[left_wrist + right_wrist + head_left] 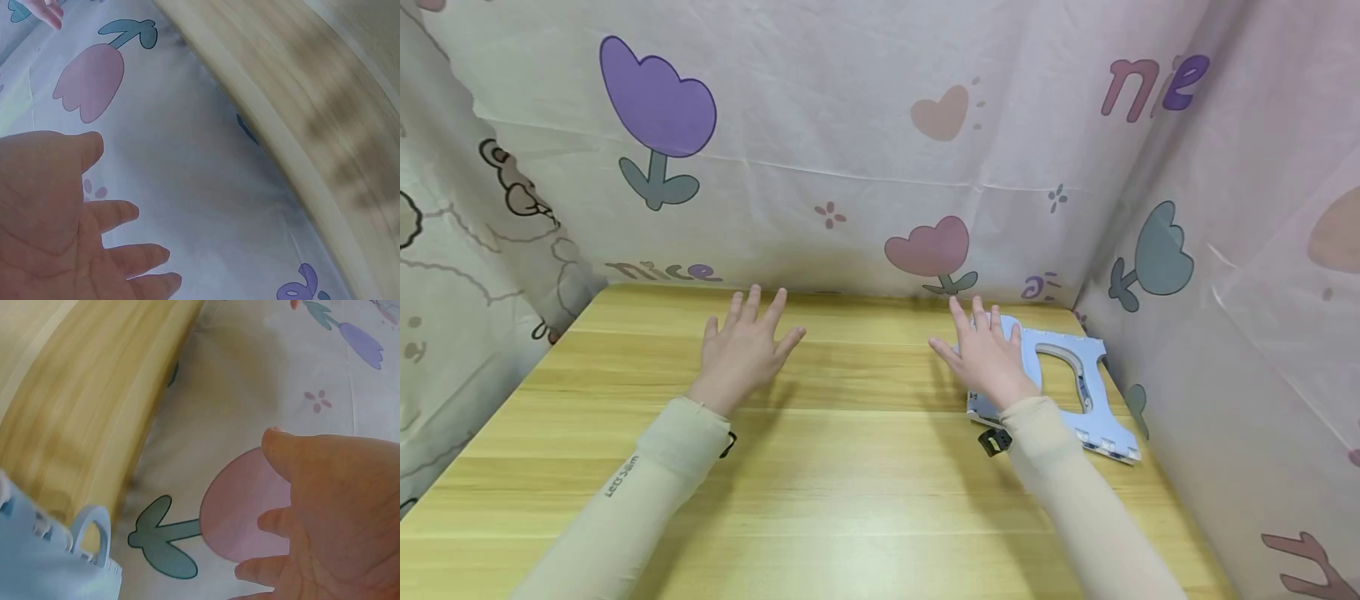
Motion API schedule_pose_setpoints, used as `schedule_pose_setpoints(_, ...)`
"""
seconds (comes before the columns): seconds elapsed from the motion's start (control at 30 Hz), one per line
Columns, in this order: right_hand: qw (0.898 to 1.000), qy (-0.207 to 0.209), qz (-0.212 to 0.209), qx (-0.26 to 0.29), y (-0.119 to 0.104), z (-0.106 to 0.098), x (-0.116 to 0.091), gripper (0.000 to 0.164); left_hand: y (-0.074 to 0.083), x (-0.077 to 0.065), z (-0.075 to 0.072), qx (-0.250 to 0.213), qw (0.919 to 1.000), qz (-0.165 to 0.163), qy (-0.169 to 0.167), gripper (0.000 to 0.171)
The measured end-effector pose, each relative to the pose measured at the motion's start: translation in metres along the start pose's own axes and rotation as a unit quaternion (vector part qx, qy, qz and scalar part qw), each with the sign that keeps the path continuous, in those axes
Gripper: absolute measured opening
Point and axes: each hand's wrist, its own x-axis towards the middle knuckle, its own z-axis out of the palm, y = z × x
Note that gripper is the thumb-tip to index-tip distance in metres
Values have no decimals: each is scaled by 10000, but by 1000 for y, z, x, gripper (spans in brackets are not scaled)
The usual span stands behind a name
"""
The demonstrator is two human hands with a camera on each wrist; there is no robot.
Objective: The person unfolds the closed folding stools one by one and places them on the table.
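My left hand (741,354) is held over the left half of the wooden table (850,475), fingers spread and straight, with nothing in it. On the other side, my right hand (988,354) hovers with its fingers spread, overlapping a light blue plastic folding stool (1101,400) in the head view. The stool lies folded flat near the table's right edge, a large oval cutout showing; hand and forearm hide its left part. In the right wrist view, a corner of the stool (56,562) with a small loop shows below the table edge, apart from the empty palm (344,512).
A printed curtain (820,125) with tulips and hearts hangs behind the table's far edge. More curtain (1247,350) closes off the right side, close to the stool, and another patterned cloth (452,333) hangs on the left.
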Motion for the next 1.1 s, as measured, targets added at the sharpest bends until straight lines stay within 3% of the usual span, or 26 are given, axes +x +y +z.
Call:
schedule_pose_setpoints(0.3,9997,-197,94,-54,28,0,-12,83,6,2,4,-179,9996,175,-165,78)
schedule_pose_setpoints(0.53,9994,-254,82,-224,52,3,-20,81,18,9,22,-830,9948,453,-385,69)
schedule_pose_setpoints(0.77,9977,-372,398,-404,76,4,-30,77,36,14,46,-1826,9770,752,-806,59)
schedule_pose_setpoints(1.1,9963,-552,586,-308,112,8,-41,71,70,20,80,-2895,9456,699,-1307,49)
